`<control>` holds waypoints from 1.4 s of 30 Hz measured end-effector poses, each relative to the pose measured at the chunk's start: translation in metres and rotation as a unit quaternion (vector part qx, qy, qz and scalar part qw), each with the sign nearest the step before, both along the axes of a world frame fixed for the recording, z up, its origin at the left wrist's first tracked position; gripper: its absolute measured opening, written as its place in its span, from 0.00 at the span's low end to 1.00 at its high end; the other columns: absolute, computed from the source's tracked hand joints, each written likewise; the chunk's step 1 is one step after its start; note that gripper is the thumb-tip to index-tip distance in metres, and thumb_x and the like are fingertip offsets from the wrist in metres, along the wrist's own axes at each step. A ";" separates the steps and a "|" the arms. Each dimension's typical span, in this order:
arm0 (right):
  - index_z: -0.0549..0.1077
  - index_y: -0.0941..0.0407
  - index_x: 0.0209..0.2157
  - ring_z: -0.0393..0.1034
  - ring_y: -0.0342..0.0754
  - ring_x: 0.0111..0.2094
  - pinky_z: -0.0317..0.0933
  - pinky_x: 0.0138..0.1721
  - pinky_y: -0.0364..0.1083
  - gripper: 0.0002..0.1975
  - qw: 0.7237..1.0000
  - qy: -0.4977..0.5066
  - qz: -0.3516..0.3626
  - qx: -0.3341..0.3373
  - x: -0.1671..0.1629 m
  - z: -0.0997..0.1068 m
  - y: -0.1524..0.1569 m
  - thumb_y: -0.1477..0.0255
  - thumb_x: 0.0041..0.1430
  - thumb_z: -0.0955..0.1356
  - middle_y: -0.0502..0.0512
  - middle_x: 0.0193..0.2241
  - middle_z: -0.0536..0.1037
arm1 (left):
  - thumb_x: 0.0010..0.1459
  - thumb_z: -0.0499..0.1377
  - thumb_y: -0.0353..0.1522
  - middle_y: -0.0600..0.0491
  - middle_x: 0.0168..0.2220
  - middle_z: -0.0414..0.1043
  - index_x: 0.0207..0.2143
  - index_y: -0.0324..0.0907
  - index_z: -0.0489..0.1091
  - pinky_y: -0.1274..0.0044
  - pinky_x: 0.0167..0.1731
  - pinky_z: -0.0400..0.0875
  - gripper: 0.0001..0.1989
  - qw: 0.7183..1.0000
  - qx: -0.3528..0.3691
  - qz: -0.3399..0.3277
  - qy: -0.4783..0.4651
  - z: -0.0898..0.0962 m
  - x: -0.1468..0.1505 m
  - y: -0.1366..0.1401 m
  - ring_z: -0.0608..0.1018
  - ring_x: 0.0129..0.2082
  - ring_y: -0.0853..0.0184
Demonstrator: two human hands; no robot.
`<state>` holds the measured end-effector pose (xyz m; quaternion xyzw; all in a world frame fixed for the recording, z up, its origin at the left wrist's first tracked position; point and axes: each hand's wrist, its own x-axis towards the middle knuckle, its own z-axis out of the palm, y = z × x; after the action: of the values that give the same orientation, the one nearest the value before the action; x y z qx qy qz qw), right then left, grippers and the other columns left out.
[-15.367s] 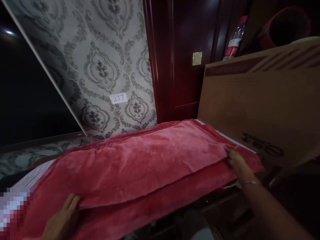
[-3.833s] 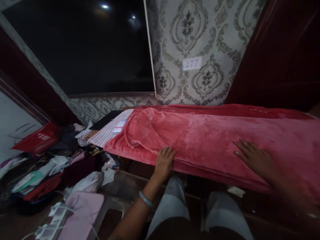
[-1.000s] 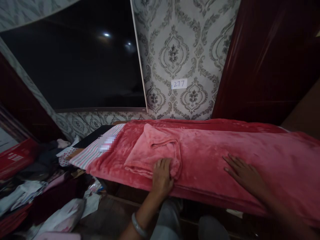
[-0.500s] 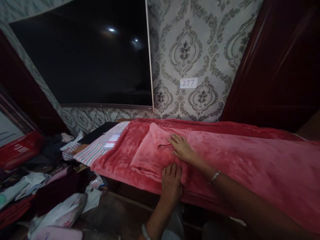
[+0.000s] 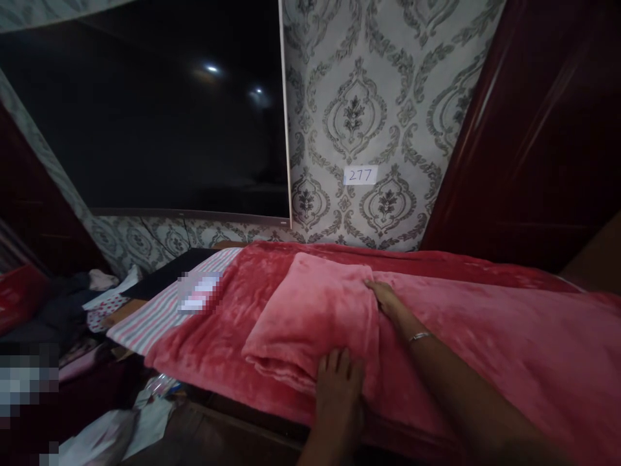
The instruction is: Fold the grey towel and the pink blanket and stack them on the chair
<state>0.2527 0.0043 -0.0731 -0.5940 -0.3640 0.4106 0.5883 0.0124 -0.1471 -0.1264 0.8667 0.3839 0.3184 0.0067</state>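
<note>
A pink plush blanket (image 5: 475,323) lies lengthwise along the surface, its left end folded back into a squarish flap (image 5: 310,310). At the near right corner of this flap, my left hand (image 5: 339,388) has its fingers curled over the edge; its thumb is hidden. My right hand (image 5: 385,301) is closed on the flap's far right edge, the fingertips pressed against the cloth. Layered folds show along the flap's near left side. Beneath spreads a darker red plush cover (image 5: 204,349) with a striped end (image 5: 169,304).
A large television (image 5: 169,116) hangs on the patterned wall above. A paper label (image 5: 360,175) reading 277 is stuck on the wallpaper. Clothes, bags and papers (image 5: 150,421) are heaped low at the left. A dark red door panel (image 5: 528,142) stands at the right.
My right hand has gone from lying spread on the flap to gripping its right edge. The small turned-over corner is now laid out flat. The view has shifted slightly.
</note>
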 end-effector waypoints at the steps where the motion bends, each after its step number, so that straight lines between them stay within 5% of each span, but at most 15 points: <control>1: 0.75 0.57 0.27 0.74 0.52 0.24 0.72 0.30 0.49 0.05 1.000 0.017 0.004 -0.008 0.000 -0.004 -0.003 0.70 0.51 0.73 0.53 0.16 0.74 | 0.46 0.58 0.24 0.46 0.54 0.77 0.54 0.47 0.76 0.61 0.51 0.72 0.30 1.000 0.001 0.002 0.003 -0.005 0.002 0.001 0.75 0.52 0.52; 4: 0.75 0.56 0.28 0.76 0.53 0.26 0.73 0.33 0.50 0.04 0.999 0.044 0.009 -0.019 -0.002 -0.004 -0.005 0.72 0.53 0.73 0.54 0.19 0.77 | 0.45 0.58 0.24 0.46 0.54 0.77 0.55 0.48 0.76 0.61 0.52 0.71 0.32 1.000 -0.008 -0.001 -0.005 -0.007 0.003 0.003 0.74 0.52 0.52; 10: 0.77 0.58 0.33 0.77 0.48 0.30 0.72 0.38 0.45 0.03 0.998 0.064 -0.005 0.003 0.006 0.025 0.012 0.76 0.55 0.73 0.53 0.26 0.81 | 0.42 0.56 0.22 0.47 0.56 0.75 0.61 0.46 0.71 0.61 0.54 0.70 0.39 0.999 -0.017 -0.029 -0.011 0.040 0.004 0.003 0.72 0.53 0.52; 13: 0.76 0.59 0.33 0.75 0.46 0.26 0.71 0.34 0.43 0.02 0.998 0.063 -0.022 -0.021 0.012 0.027 0.009 0.76 0.56 0.73 0.52 0.24 0.80 | 0.46 0.57 0.23 0.46 0.51 0.77 0.56 0.45 0.74 0.63 0.46 0.72 0.32 0.998 -0.042 -0.036 0.020 0.048 0.017 -0.001 0.74 0.48 0.53; 19: 0.75 0.57 0.35 0.77 0.50 0.27 0.74 0.34 0.47 0.09 0.992 0.083 0.027 -0.091 0.012 0.018 -0.025 0.66 0.63 0.68 0.54 0.22 0.79 | 0.51 0.59 0.26 0.45 0.52 0.75 0.52 0.43 0.74 0.61 0.47 0.71 0.24 0.993 -0.101 -0.029 0.052 0.043 0.026 -0.014 0.73 0.49 0.54; 27: 0.72 0.50 0.48 0.79 0.52 0.36 0.76 0.39 0.49 0.16 0.989 0.118 0.093 -0.006 -0.024 0.025 -0.085 0.68 0.56 0.70 0.52 0.36 0.82 | 0.58 0.58 0.29 0.45 0.47 0.76 0.51 0.40 0.74 0.64 0.48 0.72 0.18 0.992 -0.127 -0.020 0.015 0.065 0.027 -0.011 0.75 0.46 0.56; 35: 0.69 0.51 0.32 0.68 0.45 0.18 0.68 0.18 0.42 0.10 0.978 0.183 0.081 -0.062 -0.035 0.005 -0.143 0.69 0.50 0.73 0.45 0.19 0.71 | 0.64 0.57 0.33 0.45 0.43 0.76 0.50 0.39 0.73 0.65 0.45 0.72 0.14 0.995 -0.098 -0.008 0.026 0.075 0.031 -0.008 0.75 0.45 0.56; 38: 0.67 0.51 0.28 0.72 0.47 0.21 0.73 0.23 0.45 0.09 0.975 0.179 0.094 -0.089 -0.034 0.006 -0.140 0.70 0.48 0.72 0.49 0.21 0.74 | 0.64 0.57 0.33 0.44 0.45 0.75 0.51 0.39 0.72 0.64 0.47 0.71 0.15 0.996 -0.081 -0.010 0.024 0.077 0.030 -0.006 0.75 0.46 0.56; 42: 0.69 0.52 0.30 0.79 0.54 0.32 0.78 0.33 0.50 0.08 0.985 0.129 0.107 -0.032 -0.038 0.018 -0.124 0.69 0.47 0.72 0.53 0.26 0.79 | 0.61 0.60 0.36 0.41 0.61 0.68 0.64 0.39 0.62 0.57 0.60 0.63 0.30 0.999 -0.017 -0.027 -0.001 0.075 0.014 -0.006 0.69 0.59 0.52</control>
<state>0.2146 -0.1194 -0.0549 -0.5120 -0.3330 0.5558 0.5639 0.0264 -0.1531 -0.0512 0.8764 0.3654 0.3123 0.0309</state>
